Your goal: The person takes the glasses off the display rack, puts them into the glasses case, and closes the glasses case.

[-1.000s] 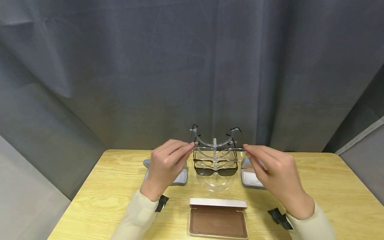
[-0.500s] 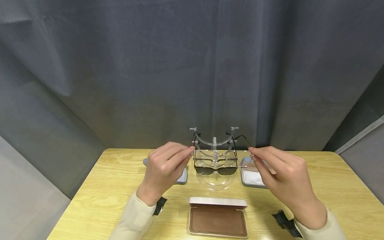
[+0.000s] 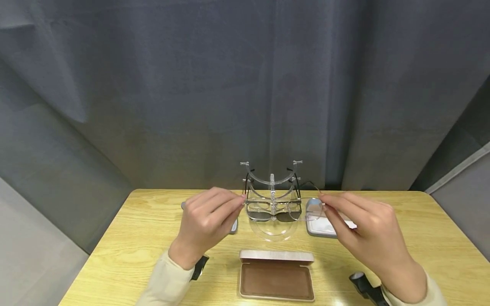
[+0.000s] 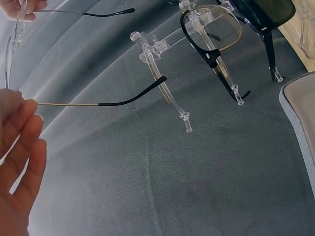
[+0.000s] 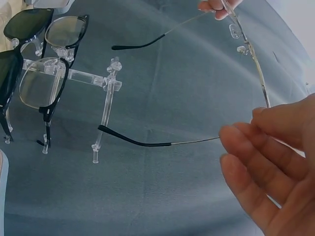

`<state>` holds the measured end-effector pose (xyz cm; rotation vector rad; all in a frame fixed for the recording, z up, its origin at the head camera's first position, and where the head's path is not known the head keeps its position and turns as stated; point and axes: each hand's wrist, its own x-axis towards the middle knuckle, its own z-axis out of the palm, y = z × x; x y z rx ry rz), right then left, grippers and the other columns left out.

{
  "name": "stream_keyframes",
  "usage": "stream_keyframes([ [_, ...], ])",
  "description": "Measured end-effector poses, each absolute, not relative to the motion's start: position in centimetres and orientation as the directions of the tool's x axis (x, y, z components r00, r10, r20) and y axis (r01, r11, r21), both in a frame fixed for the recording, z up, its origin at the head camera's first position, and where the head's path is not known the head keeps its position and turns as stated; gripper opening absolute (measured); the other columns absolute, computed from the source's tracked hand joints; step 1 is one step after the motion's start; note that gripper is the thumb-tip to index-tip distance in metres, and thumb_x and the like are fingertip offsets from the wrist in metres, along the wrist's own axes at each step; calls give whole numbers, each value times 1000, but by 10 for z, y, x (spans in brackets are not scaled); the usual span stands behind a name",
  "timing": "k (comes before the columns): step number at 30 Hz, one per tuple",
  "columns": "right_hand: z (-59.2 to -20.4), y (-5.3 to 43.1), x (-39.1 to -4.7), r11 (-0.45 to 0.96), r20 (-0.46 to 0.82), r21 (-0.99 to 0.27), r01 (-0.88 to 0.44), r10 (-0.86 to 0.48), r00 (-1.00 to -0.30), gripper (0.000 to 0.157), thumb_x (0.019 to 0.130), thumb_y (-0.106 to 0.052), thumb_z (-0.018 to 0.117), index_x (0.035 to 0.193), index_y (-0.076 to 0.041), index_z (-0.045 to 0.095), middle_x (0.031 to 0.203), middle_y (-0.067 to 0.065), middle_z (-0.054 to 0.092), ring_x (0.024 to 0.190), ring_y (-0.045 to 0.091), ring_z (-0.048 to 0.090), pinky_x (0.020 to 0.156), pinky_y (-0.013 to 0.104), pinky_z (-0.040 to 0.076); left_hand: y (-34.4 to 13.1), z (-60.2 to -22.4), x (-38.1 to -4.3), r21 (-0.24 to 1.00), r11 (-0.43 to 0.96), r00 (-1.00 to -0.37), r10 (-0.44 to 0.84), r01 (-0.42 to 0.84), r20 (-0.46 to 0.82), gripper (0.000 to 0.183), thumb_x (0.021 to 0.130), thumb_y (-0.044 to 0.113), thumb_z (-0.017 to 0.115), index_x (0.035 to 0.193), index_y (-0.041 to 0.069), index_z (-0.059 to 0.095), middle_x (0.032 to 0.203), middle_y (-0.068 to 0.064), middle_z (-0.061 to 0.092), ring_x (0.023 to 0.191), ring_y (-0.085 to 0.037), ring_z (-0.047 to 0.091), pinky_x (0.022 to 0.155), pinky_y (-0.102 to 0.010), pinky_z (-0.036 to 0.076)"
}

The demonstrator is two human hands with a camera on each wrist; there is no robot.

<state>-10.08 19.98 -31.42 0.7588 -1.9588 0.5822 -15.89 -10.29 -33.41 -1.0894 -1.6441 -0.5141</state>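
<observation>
Both hands hold one pair of clear glasses [image 3: 305,209] with thin metal temples and black tips, raised in front of the display stand. My left hand [image 3: 208,225] pinches its left hinge corner between thumb and fingertips. At the opposite corner, my right hand [image 3: 367,231] pinches likewise. In the right wrist view the temples [image 5: 145,144] are unfolded and point at the clear plastic stand [image 5: 107,105], apart from its top arms. Lower on the stand sit black-browed glasses [image 5: 55,93] and dark sunglasses [image 3: 287,217], partly overlapped by the held pair in the head view.
An open case [image 3: 276,282] with brown lining lies at the front of the wooden table [image 3: 134,255]. Behind the right hand stands an open grey case [image 3: 323,229] with a white cloth inside. Another grey case [image 3: 235,227] is mostly hidden behind the left hand. A grey curtain [image 3: 191,106] hangs behind.
The glasses have come off the stand's top arms, toward me and slightly lower. Both hands moved back with them, the right one also shifting right.
</observation>
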Motion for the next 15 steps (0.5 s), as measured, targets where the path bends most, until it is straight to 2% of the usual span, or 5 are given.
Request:
stream_keyframes([
  [4,-315,201,-100,698,885,-80,-711,-278,-373,49,109,-40,51,89,-6,80,76,1,78,59,9,68,51,17,50,-104,-335,-158,-192,477,-35,428,857,903,16,99,10,69,93,7,83,82,0,79,73,-14,74,67,-27,63],
  [7,-314,202,-101,695,877,-67,-716,-300,-374,48,109,-38,50,84,-8,79,73,-1,77,57,6,64,49,17,47,-105,-336,-156,-195,475,-47,450,858,892,17,100,12,68,92,7,83,81,1,78,73,-14,74,70,-27,64],
  [11,-312,203,-98,699,840,-68,-712,-345,-419,48,110,-38,47,83,-12,76,73,-3,75,56,5,61,49,17,45,-107,-340,-154,-202,473,-63,487,857,871,20,101,13,66,92,7,83,81,2,78,72,-13,74,70,-27,64],
  [15,-311,204,-96,699,807,-74,-711,-377,-455,47,110,-39,43,85,-15,75,77,-5,77,59,8,67,52,20,50,-109,-345,-151,-214,480,-72,510,851,857,22,103,15,64,92,9,83,81,3,78,73,-13,75,71,-28,65],
])
